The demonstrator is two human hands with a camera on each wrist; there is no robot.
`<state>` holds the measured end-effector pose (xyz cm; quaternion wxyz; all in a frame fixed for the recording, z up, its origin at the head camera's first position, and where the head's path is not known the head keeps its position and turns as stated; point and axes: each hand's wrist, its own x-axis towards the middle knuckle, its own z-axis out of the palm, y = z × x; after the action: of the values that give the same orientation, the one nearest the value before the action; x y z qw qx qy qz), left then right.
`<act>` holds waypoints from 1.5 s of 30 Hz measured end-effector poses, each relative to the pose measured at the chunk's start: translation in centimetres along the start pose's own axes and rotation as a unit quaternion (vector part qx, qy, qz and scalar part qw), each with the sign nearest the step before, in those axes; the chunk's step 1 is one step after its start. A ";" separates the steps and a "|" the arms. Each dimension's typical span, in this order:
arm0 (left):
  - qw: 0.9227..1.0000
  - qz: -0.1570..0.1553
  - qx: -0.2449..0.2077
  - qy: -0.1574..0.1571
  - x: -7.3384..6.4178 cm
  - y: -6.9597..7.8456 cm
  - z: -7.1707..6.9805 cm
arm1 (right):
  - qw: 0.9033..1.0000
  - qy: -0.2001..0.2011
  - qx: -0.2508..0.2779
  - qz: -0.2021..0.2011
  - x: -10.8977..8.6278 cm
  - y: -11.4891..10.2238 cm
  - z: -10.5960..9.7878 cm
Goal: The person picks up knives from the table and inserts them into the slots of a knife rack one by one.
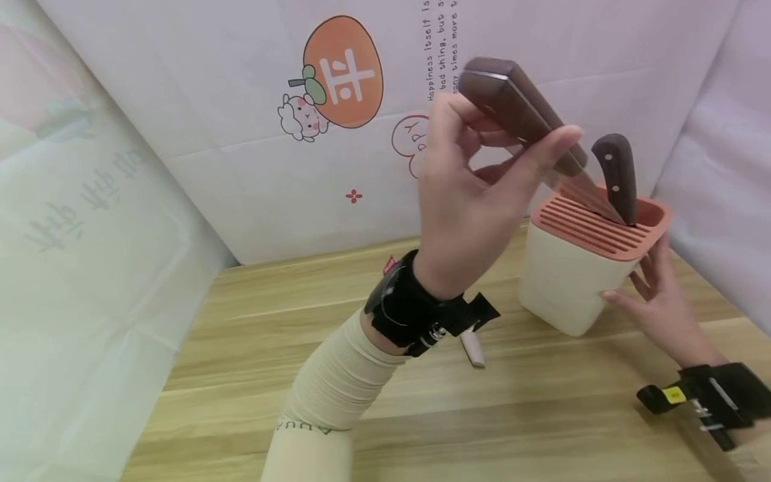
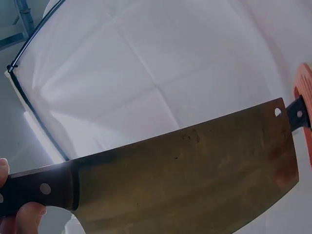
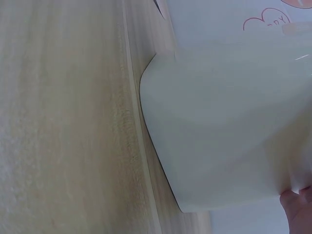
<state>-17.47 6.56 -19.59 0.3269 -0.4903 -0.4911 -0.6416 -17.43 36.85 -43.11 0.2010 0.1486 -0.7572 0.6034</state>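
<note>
My left hand (image 1: 466,194) pinches the dark brown handle of a cleaver (image 1: 512,100) between thumb and fingers. Its blade slants down to the right over the knife block's orange slotted top. In the left wrist view the broad, stained cleaver blade (image 2: 185,170) shows with a small hole near its end. The knife block (image 1: 566,288) has a cream body. Another knife (image 1: 620,177) stands in its top, riveted dark handle up, blade hidden. My right hand (image 1: 668,314) holds the block's right side, thumb on the near face; some fingers are hidden behind it.
A small whitish object (image 1: 472,348) lies on the wooden table (image 1: 512,428), partly hidden by the left wrist strap. Something small and pink (image 1: 390,264) shows behind that wrist. A printed white cloth (image 1: 241,187) hangs along the back, with more cloth at both sides.
</note>
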 end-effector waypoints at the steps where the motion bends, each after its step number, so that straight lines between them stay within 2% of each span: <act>1: 1.000 -0.015 -0.007 -0.001 -0.1 0.0 0.3 | 1.000 0.002 0.012 -0.001 0.0 0.0 0.0; 4: 0.999 -0.033 -0.020 -0.007 -0.5 -0.2 1.0 | 1.000 0.007 0.030 -0.003 -0.1 -0.2 0.1; 9: 0.999 -0.029 0.005 -0.017 -0.5 -0.9 1.5 | 1.000 0.007 -0.028 0.000 0.0 -0.5 0.2; 13: 0.998 -0.041 0.033 -0.029 0.2 -1.4 2.0 | 0.999 0.005 -0.042 0.002 0.0 -0.8 0.3; 16: 0.995 -0.066 0.069 -0.039 1.1 -1.6 2.8 | 0.999 0.007 -0.048 0.006 -0.1 -1.0 0.2; 19: 0.988 -0.094 0.102 -0.062 2.0 -2.2 3.7 | 0.997 0.007 -0.073 0.014 -0.2 -1.0 0.1; 21: 0.982 -0.117 0.121 -0.085 2.5 -4.0 4.8 | 0.996 0.008 -0.090 0.020 -0.2 -0.8 0.1; 22: 0.979 -0.125 0.130 -0.093 2.6 -5.7 5.8 | 0.995 0.008 -0.097 0.022 -0.3 -0.7 0.1; 26: 0.967 -0.148 0.169 -0.117 3.0 -14.8 10.7 | 0.994 0.012 -0.108 0.021 -0.2 -0.3 0.2; 27: 0.964 -0.156 0.180 -0.120 3.2 -16.1 11.8 | 0.994 0.014 -0.108 0.020 -0.2 -0.3 0.2; 28: 0.960 -0.158 0.192 -0.125 3.4 -16.9 12.5 | 0.994 0.015 -0.107 0.018 -0.2 -0.3 0.2; 29: 0.956 -0.168 0.197 -0.140 3.8 -16.5 12.6 | 0.994 0.017 -0.107 0.018 -0.2 -0.3 0.2; 30: 0.949 -0.184 0.201 -0.156 4.1 -15.3 12.4 | 0.994 0.017 -0.108 0.018 -0.2 -0.3 0.2; 32: 0.934 -0.218 0.212 -0.185 4.3 -12.0 11.3 | 0.994 0.021 -0.109 0.019 -0.4 -0.3 0.1; 34: 0.920 -0.258 0.213 -0.204 4.0 -8.8 10.1 | 0.994 0.022 -0.110 0.017 -0.7 -0.2 0.0; 36: 0.908 -0.296 0.209 -0.209 3.1 -7.1 9.2 | 0.993 0.022 -0.112 0.014 -0.9 -0.3 0.1; 38: 0.903 -0.321 0.204 -0.202 1.8 -7.0 8.9 | 0.993 0.022 -0.113 0.010 -1.0 -0.4 0.1; 40: 0.899 -0.335 0.203 -0.196 0.5 -7.7 8.9 | 0.993 0.022 -0.115 0.006 -1.0 -0.5 0.3; 45: 0.894 -0.346 0.213 -0.190 -1.7 -9.7 8.9 | 0.993 0.019 -0.116 -0.001 -0.3 -0.7 0.6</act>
<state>-22.98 17.85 -23.92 0.0812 -0.3203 -0.8073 -0.4890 -16.93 36.07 -42.77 0.2319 0.1140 -0.8180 0.5140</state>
